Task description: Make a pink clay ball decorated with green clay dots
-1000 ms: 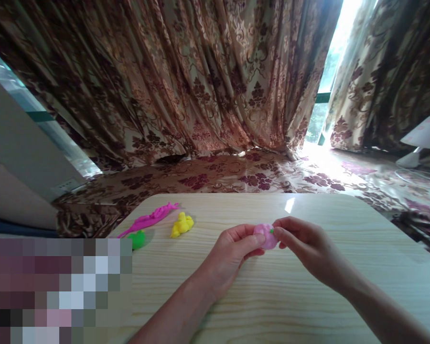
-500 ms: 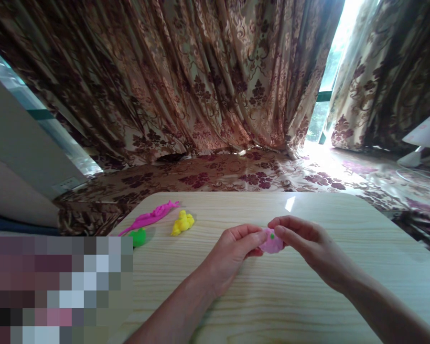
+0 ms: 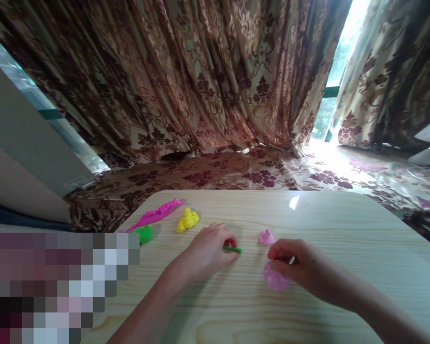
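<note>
The fingers of my left hand [image 3: 215,248] are curled around a thin green clay strip [image 3: 233,249], whose end sticks out to the right. My right hand [image 3: 294,260] has its thumb and forefinger bent together at the upper edge of a flat, round pink clay disc [image 3: 276,281], which is low over the table or on it. A small green clay dot shows on the disc beside the thumb tip. Just beyond my right fingers sits a small peaked lump of pink clay [image 3: 266,237].
On the wood-grain table [image 3: 329,220], a yellow clay lump [image 3: 188,220], a long magenta clay piece [image 3: 159,212] and a green clay lump [image 3: 144,234] lie at the far left. Behind the table is a cloth-covered ledge [image 3: 232,174] below patterned curtains; a white lamp [image 3: 428,143] stands right.
My hands have parted. The left moved left and closed on the green strip; the right brought the pink disc down and nearer. The peaked pink lump and the strip now show.
</note>
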Available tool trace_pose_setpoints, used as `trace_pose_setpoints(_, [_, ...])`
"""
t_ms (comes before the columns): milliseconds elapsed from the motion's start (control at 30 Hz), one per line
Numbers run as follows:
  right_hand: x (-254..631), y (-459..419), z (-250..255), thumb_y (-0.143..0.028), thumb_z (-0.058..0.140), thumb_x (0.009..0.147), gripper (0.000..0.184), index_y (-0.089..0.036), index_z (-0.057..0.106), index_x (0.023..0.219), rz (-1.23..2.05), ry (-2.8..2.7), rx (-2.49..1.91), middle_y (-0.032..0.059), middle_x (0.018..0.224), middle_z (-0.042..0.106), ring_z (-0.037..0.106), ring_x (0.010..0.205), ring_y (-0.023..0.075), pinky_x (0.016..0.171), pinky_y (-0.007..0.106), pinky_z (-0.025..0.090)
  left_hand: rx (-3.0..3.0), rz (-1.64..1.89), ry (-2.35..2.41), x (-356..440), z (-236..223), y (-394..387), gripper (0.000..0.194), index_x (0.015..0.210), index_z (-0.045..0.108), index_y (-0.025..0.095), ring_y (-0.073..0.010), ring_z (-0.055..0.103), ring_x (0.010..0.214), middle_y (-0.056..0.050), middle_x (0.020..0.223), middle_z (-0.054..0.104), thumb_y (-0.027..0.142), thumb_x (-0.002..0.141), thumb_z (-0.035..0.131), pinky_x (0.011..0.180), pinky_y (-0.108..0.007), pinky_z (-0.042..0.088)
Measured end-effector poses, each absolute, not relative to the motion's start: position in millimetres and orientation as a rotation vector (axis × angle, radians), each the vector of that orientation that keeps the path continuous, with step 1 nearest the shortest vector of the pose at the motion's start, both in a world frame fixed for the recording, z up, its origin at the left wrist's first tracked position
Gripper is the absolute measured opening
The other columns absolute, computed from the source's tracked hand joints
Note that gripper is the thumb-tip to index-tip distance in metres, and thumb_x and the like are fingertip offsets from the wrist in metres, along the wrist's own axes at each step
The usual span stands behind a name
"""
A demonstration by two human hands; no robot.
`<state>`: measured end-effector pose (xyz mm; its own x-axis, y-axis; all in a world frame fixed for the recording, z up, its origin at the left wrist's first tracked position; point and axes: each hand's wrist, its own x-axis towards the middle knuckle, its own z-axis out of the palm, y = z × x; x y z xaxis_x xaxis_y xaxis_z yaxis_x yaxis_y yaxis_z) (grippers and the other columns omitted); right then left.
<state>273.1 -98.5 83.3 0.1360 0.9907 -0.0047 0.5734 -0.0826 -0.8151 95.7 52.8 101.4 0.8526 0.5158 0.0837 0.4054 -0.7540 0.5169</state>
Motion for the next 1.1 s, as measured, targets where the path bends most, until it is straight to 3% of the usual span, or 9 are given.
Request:
trace_pose_setpoints(133, [277, -101, 86, -0.021, 0.052, 0.082, 0.014, -0.020, 0.063, 0.074, 0.440, -1.662, -1.933, -0.0002, 0.062, 0.062, 0.053, 0.055, 0.0139, 0.051, 0.024, 0.035, 2.527, 0.335, 0.694, 102, 99, 46, 0.010, 0.064, 0.064, 0.019, -0.0177, 0.054, 0.076, -0.002, 0.072, 0.061, 0.016, 0.069, 0.056, 0.069, -0.026, 0.036])
trace_pose_setpoints(267, [274, -103, 100, -0.019, 0.049, 0.086, 0.014, -0.022, 0.062, 0.088, 0.235, -1.684, -1.807, 0.0024, 0.077, 0.063, 0.057, 0.064, 0.0156, 0.057, 0.026, 0.040, 2.148, 0.345, 0.651, 108, 109, 36, 0.012, 0.071, 0.063, 0.018, -0.0157, 0.055, 0.070, -0.001, 0.073, 0.064, 0.020, 0.074, 0.052, 0.064, -0.025, 0.037])
trace_pose_setpoints(400, [264, -103, 109, -0.014, 0.049, 0.086, 0.016, -0.023, 0.061, 0.092, 0.268, -1.709, -1.569, 0.0030, 0.088, 0.062, 0.057, 0.074, 0.0153, 0.064, 0.026, 0.043, 1.777, 0.257, 0.531, 113, 118, 23, 0.012, 0.075, 0.065, 0.018, -0.0139, 0.054, 0.070, -0.001, 0.074, 0.065, 0.023, 0.074, 0.055, 0.064, -0.023, 0.038])
trace_pose_setpoints(700, [263, -101, 105, -0.015, 0.051, 0.087, 0.016, -0.025, 0.063, 0.094, 0.298, -1.703, -1.435, 0.0025, 0.087, 0.060, 0.057, 0.074, 0.0140, 0.062, 0.024, 0.044, 1.673, 0.228, 0.469, 114, 120, 18, 0.014, 0.073, 0.066, 0.016, -0.0119, 0.050, 0.070, 0.001, 0.070, 0.060, 0.018, 0.077, 0.053, 0.068, -0.022, 0.036])
trace_pose_setpoints(867, [262, -101, 109, -0.015, 0.051, 0.088, 0.013, -0.021, 0.062, 0.087, 0.287, -1.676, -1.409, 0.0021, 0.081, 0.059, 0.056, 0.072, 0.0135, 0.063, 0.024, 0.043, 1.596, 0.213, 0.456, 115, 122, 15, 0.016, 0.082, 0.068, 0.015, -0.0125, 0.050, 0.073, 0.000, 0.074, 0.060, 0.027, 0.078, 0.058, 0.070, -0.022, 0.037])
trace_pose_setpoints(1100, [260, -103, 105, -0.014, 0.049, 0.089, 0.014, -0.022, 0.060, 0.086, 0.269, -1.599, -1.391, 0.0028, 0.084, 0.058, 0.056, 0.075, 0.0144, 0.067, 0.026, 0.044, 1.545, 0.272, 0.416, 117, 122, 14, 0.027, 0.064, 0.061, 0.014, -0.0129, 0.049, 0.071, -0.001, 0.069, 0.058, 0.033, 0.082, 0.054, 0.073, -0.024, 0.036])
